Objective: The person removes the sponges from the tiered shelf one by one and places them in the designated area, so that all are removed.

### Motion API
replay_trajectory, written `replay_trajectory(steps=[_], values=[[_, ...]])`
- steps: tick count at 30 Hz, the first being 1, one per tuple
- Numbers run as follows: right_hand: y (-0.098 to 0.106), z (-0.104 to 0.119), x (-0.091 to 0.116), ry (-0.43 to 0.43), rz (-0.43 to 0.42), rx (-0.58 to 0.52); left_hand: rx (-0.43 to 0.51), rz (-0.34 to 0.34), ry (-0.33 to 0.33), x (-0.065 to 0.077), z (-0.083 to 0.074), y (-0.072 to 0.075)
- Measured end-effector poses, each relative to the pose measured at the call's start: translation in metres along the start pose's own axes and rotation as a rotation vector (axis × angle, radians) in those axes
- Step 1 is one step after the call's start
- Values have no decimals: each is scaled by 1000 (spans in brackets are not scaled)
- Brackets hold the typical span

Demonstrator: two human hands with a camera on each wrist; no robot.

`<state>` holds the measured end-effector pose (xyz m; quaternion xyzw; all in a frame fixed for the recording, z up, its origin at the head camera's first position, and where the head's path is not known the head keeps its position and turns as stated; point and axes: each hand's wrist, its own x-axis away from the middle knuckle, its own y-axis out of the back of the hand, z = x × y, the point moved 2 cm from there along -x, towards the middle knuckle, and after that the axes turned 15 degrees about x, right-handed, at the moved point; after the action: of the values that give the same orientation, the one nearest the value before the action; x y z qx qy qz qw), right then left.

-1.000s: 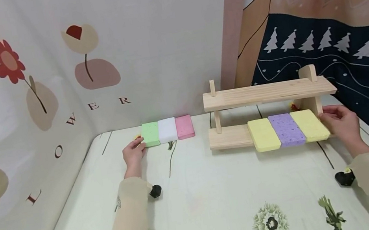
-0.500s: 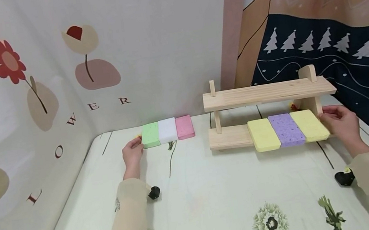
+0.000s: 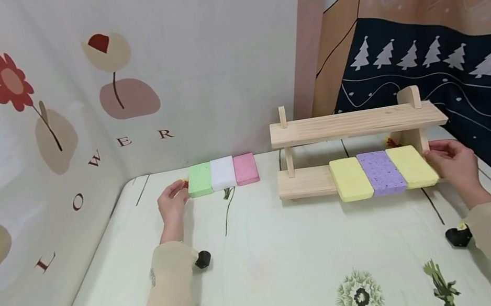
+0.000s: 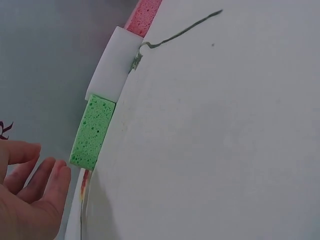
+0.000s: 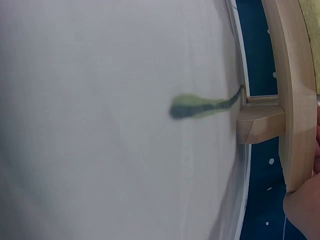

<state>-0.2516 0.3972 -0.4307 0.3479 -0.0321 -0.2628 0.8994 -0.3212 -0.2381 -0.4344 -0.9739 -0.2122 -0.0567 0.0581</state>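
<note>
Just left of a green sponge [image 3: 200, 180], my left hand [image 3: 173, 203] has loosely bent fingers and holds nothing. In the left wrist view a slim gap separates the fingertips [image 4: 64, 166] from the sponge's near end. A white sponge [image 3: 222, 174] and a pink sponge [image 3: 246, 169] continue that row, side by side. My right hand [image 3: 456, 163] grips the right end of a two-tier wooden shelf [image 3: 355, 124]; the right wrist view has the thumb against the board's end, other fingers mostly hidden. On the lower tier, a purple sponge [image 3: 382, 173] lies between two yellow sponges [image 3: 351, 179].
A white floral cloth [image 3: 278, 243] covers the table. Behind the sponge row hangs a pale curtain [image 3: 214, 73], and a dark tree-printed fabric [image 3: 455, 90] hangs behind and right of the shelf. The lower tier's left part [image 3: 305, 182] is bare wood.
My left hand has let go of the green sponge and drawn slightly left from it. The green sponge sits a little lower and further left than before. My right hand and the shelf have stayed still.
</note>
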Motion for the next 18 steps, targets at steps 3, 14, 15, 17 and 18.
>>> replay_trajectory(steps=[3,14,15,17,18], values=[[0,0,0,7,-1,-25,17,12,6,3,-2,1],[0,-2,0,17,-6,-46,88,44,-2,12,-6,-1],[0,-2,0,18,-5,-50,94,49,-6,13,-6,-2],[0,-2,0,19,-3,-53,97,59,-11,16,-6,-3],[0,-2,-1,18,-2,-53,96,65,-10,17,-6,-4]])
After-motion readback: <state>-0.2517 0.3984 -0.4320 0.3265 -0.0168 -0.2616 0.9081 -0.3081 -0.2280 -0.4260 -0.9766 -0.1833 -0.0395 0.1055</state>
